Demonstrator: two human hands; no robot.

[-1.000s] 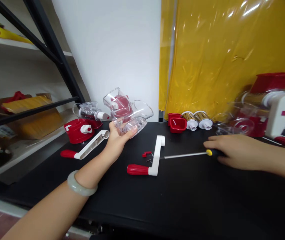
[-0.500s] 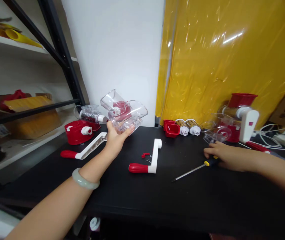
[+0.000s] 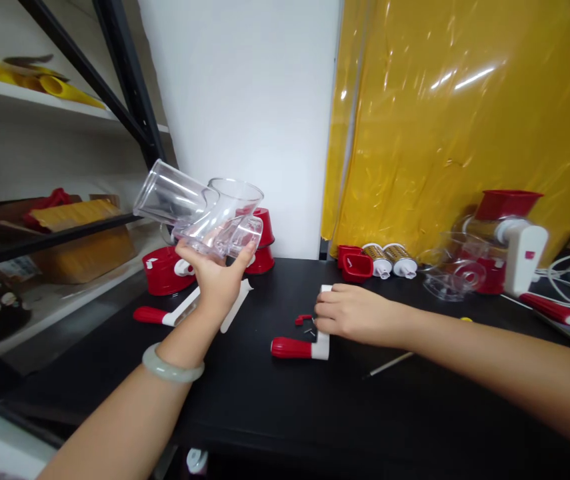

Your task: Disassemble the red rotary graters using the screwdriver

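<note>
My left hand (image 3: 215, 280) grips a clear plastic rotary grater housing (image 3: 199, 210) from below, lifted over the back left of the black table. Its round tube points up and left. My right hand (image 3: 342, 312) is closed over the upper arm of a white crank handle (image 3: 321, 348) with a red grip, which lies on the table. Its fingertips are partly hidden. A small red part (image 3: 303, 320) and a few tiny screws (image 3: 309, 331) lie just left of that crank. Under my right forearm is a screwdriver (image 3: 389, 365), mostly hidden, its shaft tip pointing left.
Another crank handle (image 3: 151, 315) and red bases (image 3: 165, 270) are at left. Toward the back stand red pieces (image 3: 357, 267) and grater drums (image 3: 377, 260). An assembled grater (image 3: 505, 247), clear parts (image 3: 455, 273) and white cables (image 3: 559, 273) are at right. A black rack (image 3: 129, 87) borders the left.
My right hand has left the screwdriver and moved left onto the crank handle. My left hand has shifted the clear housing left and turned it, uncovering red bases behind.
</note>
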